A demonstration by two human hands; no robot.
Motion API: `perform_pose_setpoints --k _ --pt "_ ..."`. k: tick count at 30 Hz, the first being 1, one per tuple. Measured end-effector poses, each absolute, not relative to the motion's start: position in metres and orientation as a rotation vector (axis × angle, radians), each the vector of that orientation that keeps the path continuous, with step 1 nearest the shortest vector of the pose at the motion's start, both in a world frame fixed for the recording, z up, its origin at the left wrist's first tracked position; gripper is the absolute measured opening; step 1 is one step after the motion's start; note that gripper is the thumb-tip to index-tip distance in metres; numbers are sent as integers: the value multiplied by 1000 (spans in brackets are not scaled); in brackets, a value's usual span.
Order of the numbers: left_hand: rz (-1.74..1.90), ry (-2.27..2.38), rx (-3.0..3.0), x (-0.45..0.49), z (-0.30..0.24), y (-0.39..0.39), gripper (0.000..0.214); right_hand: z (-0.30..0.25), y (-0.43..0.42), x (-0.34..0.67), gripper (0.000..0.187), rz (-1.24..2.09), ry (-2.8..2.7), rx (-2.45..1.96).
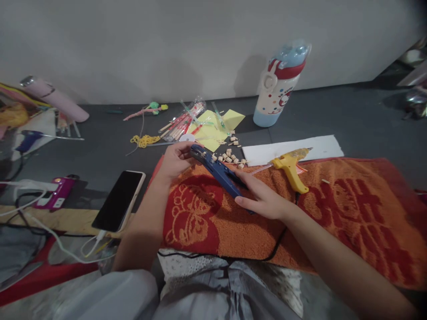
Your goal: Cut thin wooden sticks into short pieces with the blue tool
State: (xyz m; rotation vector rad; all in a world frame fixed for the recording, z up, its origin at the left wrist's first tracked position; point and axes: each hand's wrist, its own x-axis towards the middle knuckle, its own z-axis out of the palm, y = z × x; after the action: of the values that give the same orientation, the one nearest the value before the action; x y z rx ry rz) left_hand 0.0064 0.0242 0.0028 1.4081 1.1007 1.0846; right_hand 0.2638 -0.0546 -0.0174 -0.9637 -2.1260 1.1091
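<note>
My right hand (262, 195) is wrapped round the handles of a blue plier-like cutter (220, 174), thumb on the near handle. The cutter is tilted over the towel, its dark head pointing up and left. My left hand (178, 158) is at that head with fingers curled in a pinch; what they hold, if anything, is hidden. Just beyond the cutter lie several short cut pieces of wooden stick (228, 156). Under both hands spreads an orange and red towel (247, 235). To the right of my right hand rests a yellow glue gun (290, 166) with a clear glue stick in its back.
A white board (320, 146) lies under the glue gun's nozzle. Behind are yellow paper (233, 119), bagged sticks (187, 122), yellow string (145, 141) and a bottle (275, 95). On the left are a charging phone (119, 200), purple power strip (56, 193), blue glue gun (30, 140) and pink flask (55, 98).
</note>
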Motion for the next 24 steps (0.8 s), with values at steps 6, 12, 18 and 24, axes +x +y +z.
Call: perform_pose_setpoints --k 6,12,18,24 --pt "1101 1098 1427 5 2 24 33 -15 -54 263 60 1123 -2139 -963" --pt "1079 1111 1407 7 3 24 37 -16 -54 263 65 1186 -2097 -991" --pt "1007 1121 1409 11 9 20 42 -9 -54 261 87 1302 -2046 -915" --pt "976 1126 1413 9 7 20 43 -7 -55 263 93 1336 -2070 -920"
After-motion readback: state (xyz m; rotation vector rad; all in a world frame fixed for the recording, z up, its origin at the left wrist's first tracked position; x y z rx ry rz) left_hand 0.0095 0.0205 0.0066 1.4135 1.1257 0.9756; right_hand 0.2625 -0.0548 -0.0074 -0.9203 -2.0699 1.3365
